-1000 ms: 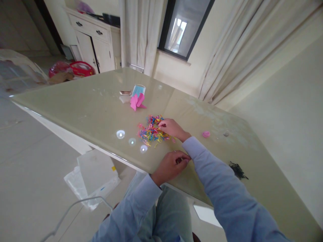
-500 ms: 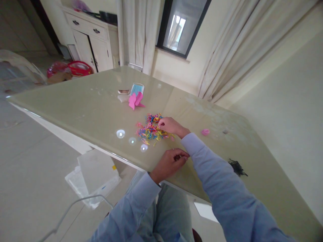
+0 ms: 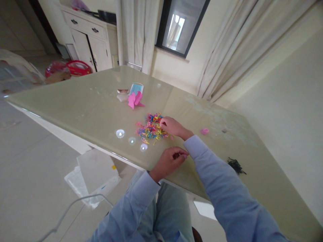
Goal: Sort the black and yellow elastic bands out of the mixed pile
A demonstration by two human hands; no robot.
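Observation:
A loose pile of small colourful bands [image 3: 148, 131], in pink, blue, yellow and red, lies on the glossy table. Over its right edge my right hand [image 3: 174, 127] is closed, its fingertips bent down among the bands; whatever they pinch is too small to make out. Closer to me, my left hand [image 3: 169, 162] rests by the table's near edge with thumb and fingers brought together. Any thing between those fingers cannot be made out. To the right of my right forearm sits a bunch of black bands [image 3: 236, 166].
Beyond the pile lie a pink folded paper piece [image 3: 135, 99], a blue face mask [image 3: 136, 88] and a small brownish item [image 3: 122, 91]. A pink ring-like object [image 3: 204, 131] sits on the right of the table [image 3: 202, 161]. White sheets [image 3: 97, 171] lie on the floor.
My right hand has shifted slightly to the right along the edge of the pile. My left hand has stayed nearly still.

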